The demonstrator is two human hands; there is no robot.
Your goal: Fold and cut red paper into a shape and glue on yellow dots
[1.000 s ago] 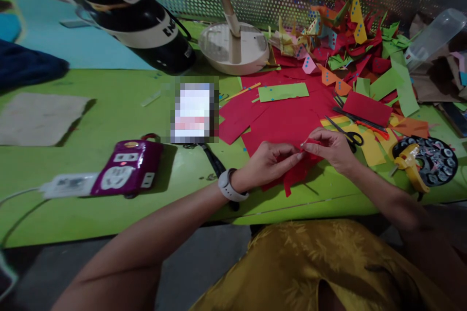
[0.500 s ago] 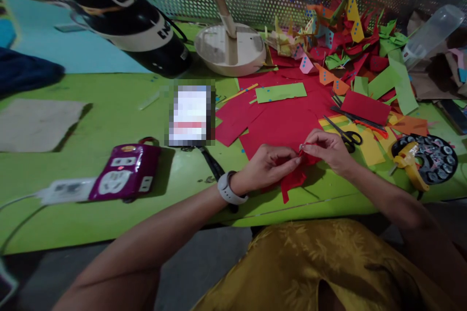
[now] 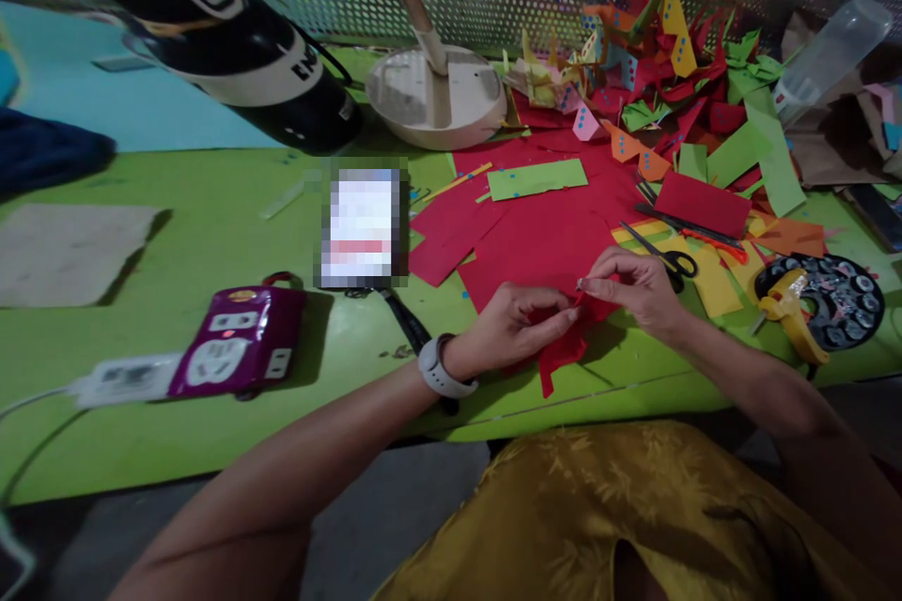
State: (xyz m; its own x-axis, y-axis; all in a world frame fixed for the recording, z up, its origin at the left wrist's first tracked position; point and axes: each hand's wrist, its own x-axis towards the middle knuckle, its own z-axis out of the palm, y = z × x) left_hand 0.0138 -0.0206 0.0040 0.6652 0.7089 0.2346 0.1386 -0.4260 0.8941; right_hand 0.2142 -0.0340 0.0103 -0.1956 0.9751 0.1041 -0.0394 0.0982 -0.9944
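Observation:
My left hand [image 3: 513, 327], a pale band on its wrist, pinches a small folded piece of red paper [image 3: 562, 355] near the table's front edge. A strip of that piece hangs down below the fingers. Close against it, my right hand [image 3: 629, 289] is closed, thumb and forefinger together at the paper's upper edge. A tiny shiny spot shows at those fingertips; I cannot make out what it is. Under and behind the hands lies a larger red sheet [image 3: 536, 235]. Black-handled scissors [image 3: 677, 265] rest just beyond my right hand.
Cut and folded coloured paper [image 3: 634, 80] is heaped at the back right. A round black tray [image 3: 856, 305] with a yellow tape dispenser [image 3: 789, 305] lies at the right. A phone [image 3: 361, 227], a purple power strip [image 3: 243, 338], a large black bottle [image 3: 246, 66] and a fan base [image 3: 469, 94] stand leftward.
The camera view has shifted slightly. Both hands keep their hold at the red paper, with hardly any visible movement of the fingers.

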